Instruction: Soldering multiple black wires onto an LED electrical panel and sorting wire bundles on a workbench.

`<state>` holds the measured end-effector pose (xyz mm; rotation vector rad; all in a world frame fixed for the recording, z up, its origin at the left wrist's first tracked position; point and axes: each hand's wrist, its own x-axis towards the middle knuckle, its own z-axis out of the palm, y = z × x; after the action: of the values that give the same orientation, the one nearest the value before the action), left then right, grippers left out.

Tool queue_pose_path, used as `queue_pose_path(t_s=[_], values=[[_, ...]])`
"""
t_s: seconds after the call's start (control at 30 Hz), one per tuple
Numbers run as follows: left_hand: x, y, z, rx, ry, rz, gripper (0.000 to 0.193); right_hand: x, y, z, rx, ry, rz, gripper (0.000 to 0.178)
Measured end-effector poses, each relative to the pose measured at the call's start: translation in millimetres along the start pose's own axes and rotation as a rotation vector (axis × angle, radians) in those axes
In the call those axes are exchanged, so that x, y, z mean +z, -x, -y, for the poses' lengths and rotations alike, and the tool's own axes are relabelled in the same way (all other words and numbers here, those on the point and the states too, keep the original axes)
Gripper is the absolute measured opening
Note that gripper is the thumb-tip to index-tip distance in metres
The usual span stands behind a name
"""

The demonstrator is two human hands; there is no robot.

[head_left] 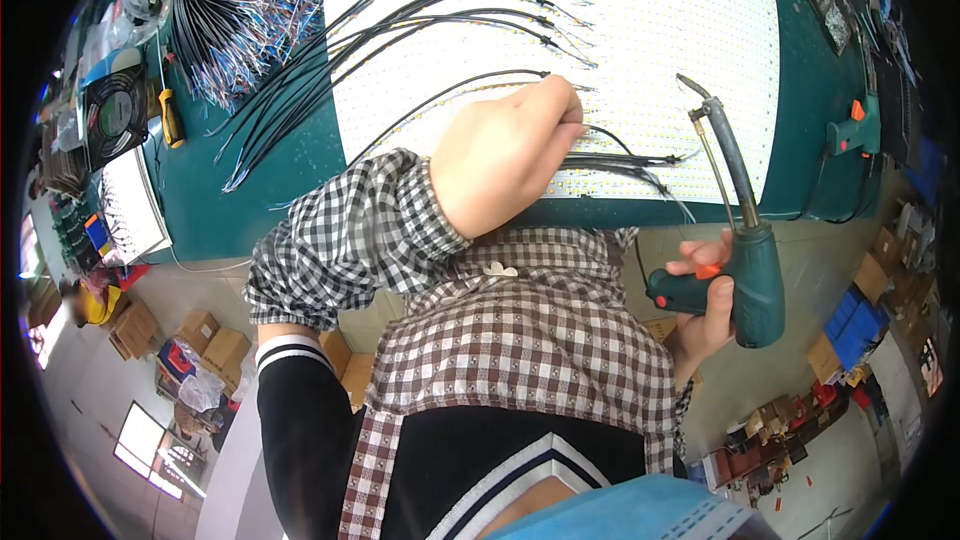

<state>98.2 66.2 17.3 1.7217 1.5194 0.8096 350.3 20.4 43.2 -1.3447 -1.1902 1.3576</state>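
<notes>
On the white LED panel (640, 30), my left hand (505, 155) pinches black wires (625, 162); my right hand (705, 315) grips the soldering gun (745, 270).

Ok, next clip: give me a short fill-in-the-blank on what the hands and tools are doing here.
1. The right hand holds a green soldering ____.
2. The left hand pinches black ____ on the white panel.
3. The bench under the panel is ____ in colour.
4. The left sleeve has a ____ pattern.

Missing words: gun; wires; green; checked
</notes>
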Motion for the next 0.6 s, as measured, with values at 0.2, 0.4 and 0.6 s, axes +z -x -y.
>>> queue_pose_path(t_s=[0.2, 0.4, 0.6], values=[[9.3, -1.7, -1.1, 0.082, -0.038, 0.020, 0.009, 4.4, -1.5, 0.4, -0.025, -0.121, -0.092, 0.053], [5.3, -2.8, -4.8, 0.162, -0.130, -0.118, 0.016, -0.1, -2.0, -2.9, -0.088, -0.066, -0.050, 0.050], [14.6, -10.6, -2.2, 0.299, -0.369, 0.023, 0.023, -0.2, -3.8, -4.5, -0.089, -0.067, -0.024, 0.049]])
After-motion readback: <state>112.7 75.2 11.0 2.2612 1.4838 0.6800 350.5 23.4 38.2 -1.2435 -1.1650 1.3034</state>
